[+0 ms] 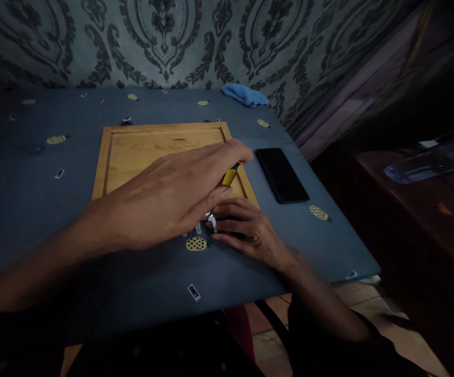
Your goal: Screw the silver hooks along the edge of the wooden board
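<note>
Left hand (168,193), fingers outstretched, is reaching over yellow tool (229,177); right hand (246,228), grip unclear, is resting on surface (34,209); nothing lifted.

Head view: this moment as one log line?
left hand over yellow-handled tool | right hand at small pale piece | phone beside wooden board

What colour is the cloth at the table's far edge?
Light blue cloth, clearest in the head view.

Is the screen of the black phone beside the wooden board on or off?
Off: the flat black phone shows only dark, unlit glass.
</note>
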